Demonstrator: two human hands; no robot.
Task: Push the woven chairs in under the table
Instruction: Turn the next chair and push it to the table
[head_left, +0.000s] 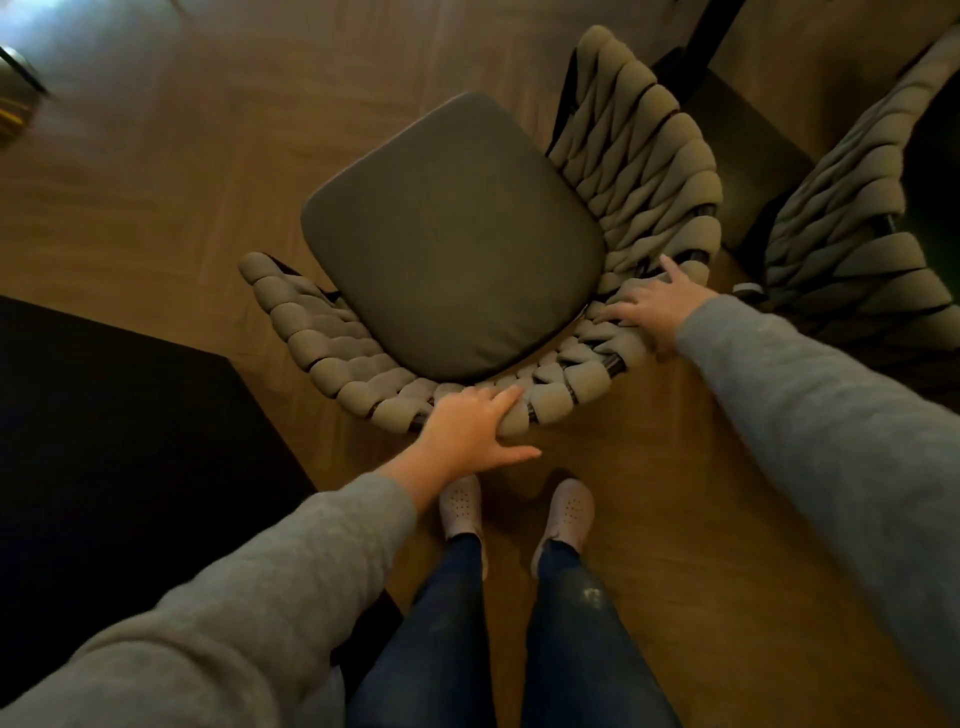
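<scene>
A woven chair (647, 156) with a thick braided grey back and a dark grey seat cushion (452, 234) stands on the wooden floor right in front of me, its back toward me. My left hand (467, 431) grips the near rim of the back, fingers curled over the top and thumb stretched out below. Further right on the same rim, my right hand (654, 306) rests with its fingers spread and fairly straight. A second woven chair (852, 218) stands at the right edge, close beside the first.
A black table surface (104, 441) fills the lower left, its corner close to the chair's left arm. Another dark piece (753, 135) lies behind the chairs at the upper right. My feet (514, 509) stand just behind the chair. Bare wooden floor (182, 156) stretches to the upper left.
</scene>
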